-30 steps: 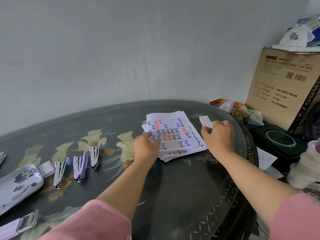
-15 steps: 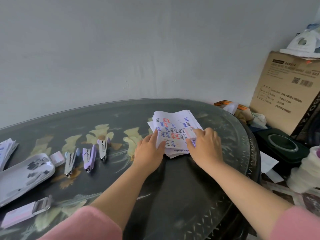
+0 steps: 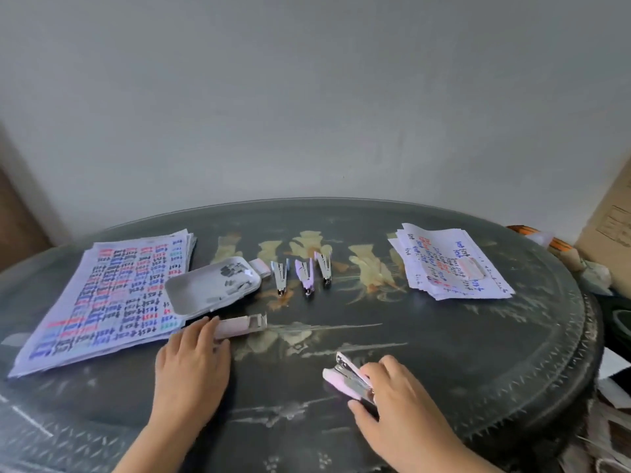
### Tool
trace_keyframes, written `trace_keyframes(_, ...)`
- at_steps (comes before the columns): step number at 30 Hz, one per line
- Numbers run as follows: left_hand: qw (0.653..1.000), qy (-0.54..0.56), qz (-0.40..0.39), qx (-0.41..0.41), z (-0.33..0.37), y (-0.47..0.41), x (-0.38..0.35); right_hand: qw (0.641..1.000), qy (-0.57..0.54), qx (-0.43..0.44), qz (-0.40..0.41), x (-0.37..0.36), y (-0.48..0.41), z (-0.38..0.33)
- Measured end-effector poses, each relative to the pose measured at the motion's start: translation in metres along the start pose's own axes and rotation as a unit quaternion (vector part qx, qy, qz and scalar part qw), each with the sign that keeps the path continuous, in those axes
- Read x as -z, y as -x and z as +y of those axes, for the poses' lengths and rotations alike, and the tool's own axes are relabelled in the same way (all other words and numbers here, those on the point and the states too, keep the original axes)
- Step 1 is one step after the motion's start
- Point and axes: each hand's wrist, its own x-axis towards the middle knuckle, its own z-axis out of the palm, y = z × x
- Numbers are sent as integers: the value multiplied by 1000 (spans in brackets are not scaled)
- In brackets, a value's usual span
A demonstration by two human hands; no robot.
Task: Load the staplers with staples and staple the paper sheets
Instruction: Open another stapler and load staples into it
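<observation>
While the right hand [image 3: 403,404] curls round a pink stapler [image 3: 348,378], hinged open near the front of the table [image 3: 444,353], the left hand [image 3: 193,360] lies flat, fingertips [image 3: 206,327] touching a pink staple box [image 3: 239,326] beside the tray [image 3: 205,298] of loose staples [image 3: 234,271]. Three more staplers [image 3: 305,276] sit in a row behind, between a big paper stack [image 3: 102,295] and a smaller stack [image 3: 447,264], both scribbled in red, blue and black handwriting that looks like "test" repeated, though it's pretty blurry.

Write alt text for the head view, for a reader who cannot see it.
A person's right hand grips a pink stapler on a dark oval table, while the left hand touches a pale staple box. Behind lie a tray of staples, three small staplers, a large paper stack at left and a smaller stack at right.
</observation>
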Motion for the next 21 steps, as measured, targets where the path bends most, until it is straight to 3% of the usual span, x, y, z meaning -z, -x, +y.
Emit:
trace_keyframes(6, 1000, 8, -20, -7, -18, 0, -11, 987, -94, -110, 76, -15, -20, -6)
trace_keyframes(12, 999, -5, -29, -20, -24, -4, -16, 974, -37, -189, 116, -13, -107, 4)
trace_keyframes(21, 999, -27, -10, -16, -27, -4, -24, 964, 39, -231, 129, -16, -209, 10)
